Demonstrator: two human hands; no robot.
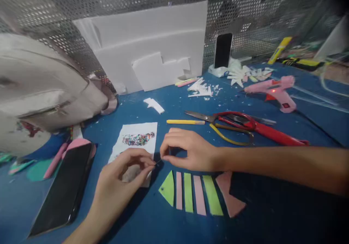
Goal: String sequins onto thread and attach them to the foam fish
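My left hand [122, 178] is closed in a pinch at a thin, dark, wire-like strand [158, 162]. The fingertips of my right hand [191, 149] pinch the strand's other end, so it spans the small gap between both hands. Beneath and behind my left hand lies a white paper sheet [139, 128] bearing a patch of small multicoloured beads or sequins [138, 139]. Below my right hand, felt-like pieces form a fish: a green head [168, 189], pink and green strips [188, 192] and a pink tail [231, 196], set slightly apart on the blue table [152, 226].
Behind my right hand lie a yellow pen [185, 122] and red-handled shears [261, 127]. A pink glue gun [280, 91] with a lit red light rests at right, its cord trailing. At left are a black phone [64, 189] and a pale backpack [46, 91]. White boards [152, 36] stand behind.
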